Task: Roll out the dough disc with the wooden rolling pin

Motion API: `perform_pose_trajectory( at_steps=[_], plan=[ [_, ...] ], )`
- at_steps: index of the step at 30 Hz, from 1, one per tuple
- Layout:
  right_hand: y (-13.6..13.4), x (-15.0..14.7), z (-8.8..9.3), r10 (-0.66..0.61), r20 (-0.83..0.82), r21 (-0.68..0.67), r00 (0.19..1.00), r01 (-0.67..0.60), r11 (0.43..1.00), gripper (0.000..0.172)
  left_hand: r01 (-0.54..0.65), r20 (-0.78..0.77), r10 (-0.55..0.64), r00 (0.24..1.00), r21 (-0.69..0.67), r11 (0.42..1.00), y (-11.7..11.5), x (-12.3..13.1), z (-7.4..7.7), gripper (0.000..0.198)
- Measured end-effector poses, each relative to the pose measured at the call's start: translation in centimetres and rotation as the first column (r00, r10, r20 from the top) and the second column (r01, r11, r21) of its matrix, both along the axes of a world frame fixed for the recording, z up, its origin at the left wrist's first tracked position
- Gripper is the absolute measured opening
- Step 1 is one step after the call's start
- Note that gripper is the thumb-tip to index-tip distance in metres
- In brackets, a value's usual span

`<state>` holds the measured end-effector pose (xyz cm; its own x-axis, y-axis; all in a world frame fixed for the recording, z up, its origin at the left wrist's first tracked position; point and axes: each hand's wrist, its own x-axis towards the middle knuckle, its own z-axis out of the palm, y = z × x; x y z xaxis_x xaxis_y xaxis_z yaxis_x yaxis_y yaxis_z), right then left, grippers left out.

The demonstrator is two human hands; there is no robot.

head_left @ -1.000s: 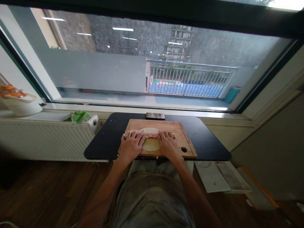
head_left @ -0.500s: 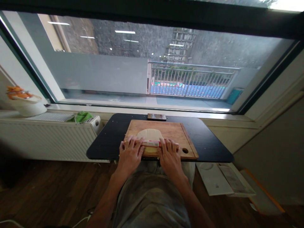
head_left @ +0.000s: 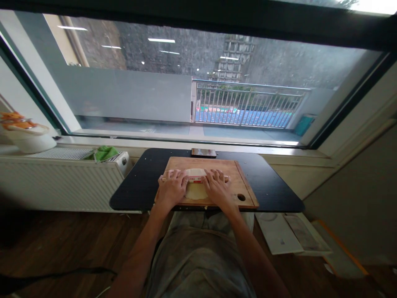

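Observation:
Both hands lie over a rolling pin (head_left: 195,179) with a white and red label around its middle. My left hand (head_left: 172,189) covers its left end, fingers curled forward over it. On the right part, my right hand (head_left: 219,188) grips in the same way, its thumb near the label. Beneath the pin is a flat, pale sheet of dough (head_left: 196,193), which shows on both sides of it. The dough rests on a wooden cutting board (head_left: 217,163) with a dark hole near its right front corner.
The board lies on a small black table (head_left: 273,190). A phone (head_left: 204,153) is at its far edge, below the window. To the left stands a white radiator (head_left: 77,182) with a green cloth (head_left: 105,153) on it. White panels (head_left: 279,236) lie low on the right.
Both hands have pushed the rolling pin forward, away from me, over the dough. More of the dough now shows on the near side and less beyond the pin.

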<state>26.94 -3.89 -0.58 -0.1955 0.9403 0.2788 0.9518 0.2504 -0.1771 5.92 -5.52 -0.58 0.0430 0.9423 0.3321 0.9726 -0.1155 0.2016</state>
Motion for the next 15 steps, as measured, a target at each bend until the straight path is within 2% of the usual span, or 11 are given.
perform_pose_trajectory(
  at_steps=[3,6,15],
  plan=[
    [0.8,-0.2,0.3,-0.002,0.002,-0.023,1.0,0.002,1.0,0.055,0.006,0.001,-0.006,1.0,-0.009,1.0,0.5,0.1,0.4,0.051],
    [0.0,-0.2,0.2,0.005,0.022,-0.002,1.0,-0.005,1.0,0.054,0.024,-0.002,-0.024,1.0,0.001,1.0,-0.2,0.1,0.1,0.049],
    [-6.8,1.4,-1.1,0.087,0.04,0.123,0.995,-0.092,0.988,0.051,0.006,0.009,-0.007,1.0,0.101,0.995,-6.0,-0.2,-2.1,0.046]
  ],
)
